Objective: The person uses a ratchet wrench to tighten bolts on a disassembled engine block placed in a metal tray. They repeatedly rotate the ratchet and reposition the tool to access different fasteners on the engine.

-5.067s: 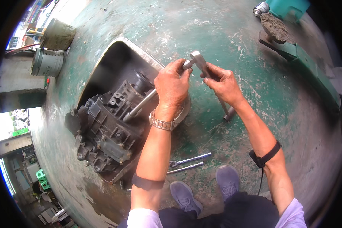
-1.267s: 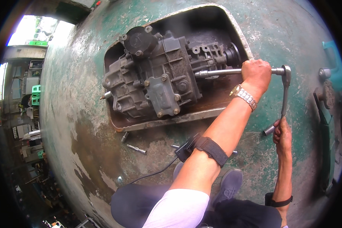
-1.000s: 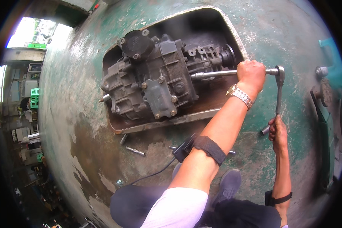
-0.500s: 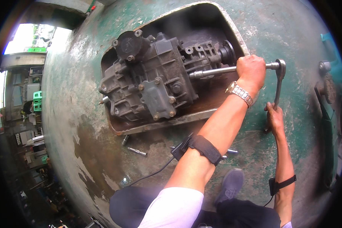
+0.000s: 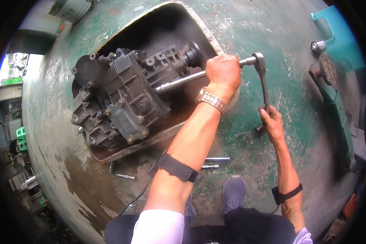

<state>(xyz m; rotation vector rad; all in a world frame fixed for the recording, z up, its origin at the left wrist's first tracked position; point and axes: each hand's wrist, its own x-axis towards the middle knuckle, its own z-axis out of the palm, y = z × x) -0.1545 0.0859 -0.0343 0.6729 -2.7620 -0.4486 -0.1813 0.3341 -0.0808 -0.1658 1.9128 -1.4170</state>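
A dark metal gearbox point(image 5: 124, 95) lies in a deep metal tray point(image 5: 209, 26). My left hand point(image 5: 223, 73) is wrapped round a long chrome extension bar point(image 5: 187, 80), whose socket end meets the gearbox's side. At the bar's other end sits the head of a ratchet wrench point(image 5: 262, 77). My right hand point(image 5: 272, 124) grips the ratchet's handle low down, thumb along it. A dark round end point(image 5: 259, 129) pokes out beside that hand; whether it belongs to the handle I cannot tell. Bolts show on the gearbox's cover plate point(image 5: 126, 120).
Chrome sockets or bars point(image 5: 217, 159) lie on the worn green floor near my feet, with another small one point(image 5: 126, 177) by the tray's near edge. To the right stand a green metal arm point(image 5: 337, 118), a teal plastic stool point(image 5: 341, 38) and a small metal can point(image 5: 318, 46).
My view has shifted, so gearbox, tray and hands appear farther left. Both hands keep their hold on the bar and the ratchet; the ratchet's handle now slants slightly the other way.
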